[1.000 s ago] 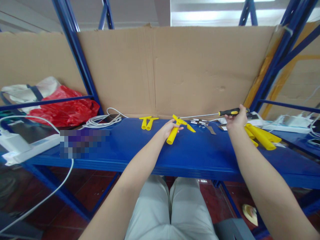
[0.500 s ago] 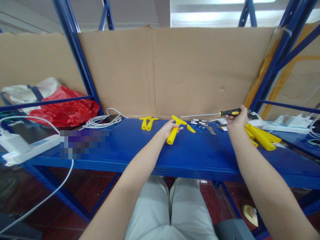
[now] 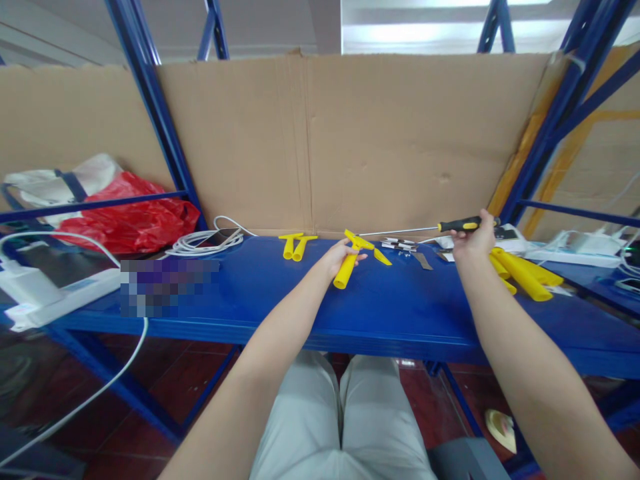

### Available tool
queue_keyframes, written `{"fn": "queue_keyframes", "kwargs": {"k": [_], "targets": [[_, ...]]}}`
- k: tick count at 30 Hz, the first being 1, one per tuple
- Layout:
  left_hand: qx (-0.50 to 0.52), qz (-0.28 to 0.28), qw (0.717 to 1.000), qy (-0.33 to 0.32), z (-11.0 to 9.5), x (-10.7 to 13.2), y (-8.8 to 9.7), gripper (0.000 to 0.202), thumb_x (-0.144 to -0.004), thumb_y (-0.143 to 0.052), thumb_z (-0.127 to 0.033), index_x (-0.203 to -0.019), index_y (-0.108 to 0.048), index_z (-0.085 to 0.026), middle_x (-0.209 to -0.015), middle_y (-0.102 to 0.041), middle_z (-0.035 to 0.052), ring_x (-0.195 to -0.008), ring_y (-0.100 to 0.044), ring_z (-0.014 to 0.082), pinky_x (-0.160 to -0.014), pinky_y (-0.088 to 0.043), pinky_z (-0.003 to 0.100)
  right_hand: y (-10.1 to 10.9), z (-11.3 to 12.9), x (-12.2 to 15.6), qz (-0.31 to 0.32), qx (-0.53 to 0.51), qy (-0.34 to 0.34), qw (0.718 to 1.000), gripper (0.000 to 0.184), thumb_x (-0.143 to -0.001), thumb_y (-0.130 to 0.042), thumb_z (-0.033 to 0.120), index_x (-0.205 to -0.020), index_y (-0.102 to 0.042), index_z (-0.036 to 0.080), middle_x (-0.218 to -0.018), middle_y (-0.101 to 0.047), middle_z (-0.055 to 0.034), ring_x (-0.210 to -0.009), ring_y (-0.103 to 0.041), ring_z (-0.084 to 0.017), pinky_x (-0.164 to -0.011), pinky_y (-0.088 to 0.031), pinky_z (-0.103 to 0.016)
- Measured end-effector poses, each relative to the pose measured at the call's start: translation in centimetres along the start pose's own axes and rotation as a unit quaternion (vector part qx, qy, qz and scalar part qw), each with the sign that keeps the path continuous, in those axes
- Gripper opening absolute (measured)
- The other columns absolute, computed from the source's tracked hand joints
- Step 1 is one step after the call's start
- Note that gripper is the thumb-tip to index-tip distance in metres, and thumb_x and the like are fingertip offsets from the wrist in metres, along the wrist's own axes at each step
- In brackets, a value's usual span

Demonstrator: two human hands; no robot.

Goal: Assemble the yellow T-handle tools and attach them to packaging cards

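Observation:
My left hand (image 3: 339,259) is closed round a yellow T-shaped plastic handle (image 3: 343,275), its crosspiece facing away from me. My right hand (image 3: 475,239) grips a screwdriver (image 3: 457,225) by its black and yellow grip. The long thin shaft lies nearly level and points left, its tip at or just behind the handle's crosspiece; I cannot tell whether they touch. Close to my left hand lies a loose flat yellow piece (image 3: 383,257). Small metal parts (image 3: 399,245) and a flat grey blade-like piece (image 3: 423,261) lie between my hands.
Two more yellow T-shaped handles (image 3: 299,249) rest near the cardboard wall (image 3: 250,147). Several yellow tubular handles (image 3: 527,277) lie beside my right forearm. White coiled cable (image 3: 203,243), a red plastic bag (image 3: 135,217) and a power strip (image 3: 90,293) are left on the blue shelf (image 3: 240,300).

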State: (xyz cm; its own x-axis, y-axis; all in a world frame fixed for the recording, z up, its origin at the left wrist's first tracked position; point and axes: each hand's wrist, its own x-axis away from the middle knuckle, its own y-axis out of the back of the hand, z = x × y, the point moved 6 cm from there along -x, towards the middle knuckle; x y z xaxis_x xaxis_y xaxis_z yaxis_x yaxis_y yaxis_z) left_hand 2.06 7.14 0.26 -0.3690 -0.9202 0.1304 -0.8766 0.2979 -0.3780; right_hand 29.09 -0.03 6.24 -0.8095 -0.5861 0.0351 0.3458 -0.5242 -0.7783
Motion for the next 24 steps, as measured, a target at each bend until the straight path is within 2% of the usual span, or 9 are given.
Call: {"fn": "queue_keyframes", "kwargs": {"k": [16, 19, 24], "targets": [[-0.018, 0.002, 1.0, -0.009, 0.1, 0.0, 0.0, 0.077, -0.076, -0.048, 0.009, -0.143, -0.031, -0.025, -0.117, -0.065, 0.0134, -0.067, -0.071, 0.0161, -0.041, -0.043, 0.015, 0.1, -0.3, -0.2, -0.001, 0.003, -0.005, 1.0, 0.025, -0.09, -0.053, 0.025, -0.07, -0.038, 0.022, -0.055, -0.04, 0.01, -0.033, -0.03, -0.004, -0.03, -0.041, -0.013], [-0.049, -0.015, 0.999, -0.017, 0.0, -0.1, 0.2, 0.078, -0.074, -0.049, 0.009, -0.142, -0.032, -0.026, -0.117, -0.065, 0.0128, -0.064, -0.071, 0.0157, -0.041, -0.042, 0.016, 0.1, -0.5, -0.4, 0.008, 0.011, 0.001, 1.0, 0.023, -0.09, -0.056, 0.027, -0.073, -0.04, 0.023, -0.055, -0.04, 0.0111, -0.033, -0.031, -0.004, -0.033, -0.047, -0.014], [-0.113, -0.07, 0.991, -0.033, -0.3, -0.3, 1.0, 0.078, -0.072, -0.048, 0.009, -0.14, -0.033, -0.025, -0.119, -0.065, 0.0127, -0.06, -0.07, 0.0142, -0.04, -0.04, 0.015, -0.6, -1.0, -0.3, 0.063, 0.048, -0.024, 0.997, 0.025, -0.092, -0.056, 0.035, -0.076, -0.043, 0.022, -0.057, -0.045, 0.0092, -0.04, -0.037, -0.005, -0.048, -0.056, -0.02]]}}
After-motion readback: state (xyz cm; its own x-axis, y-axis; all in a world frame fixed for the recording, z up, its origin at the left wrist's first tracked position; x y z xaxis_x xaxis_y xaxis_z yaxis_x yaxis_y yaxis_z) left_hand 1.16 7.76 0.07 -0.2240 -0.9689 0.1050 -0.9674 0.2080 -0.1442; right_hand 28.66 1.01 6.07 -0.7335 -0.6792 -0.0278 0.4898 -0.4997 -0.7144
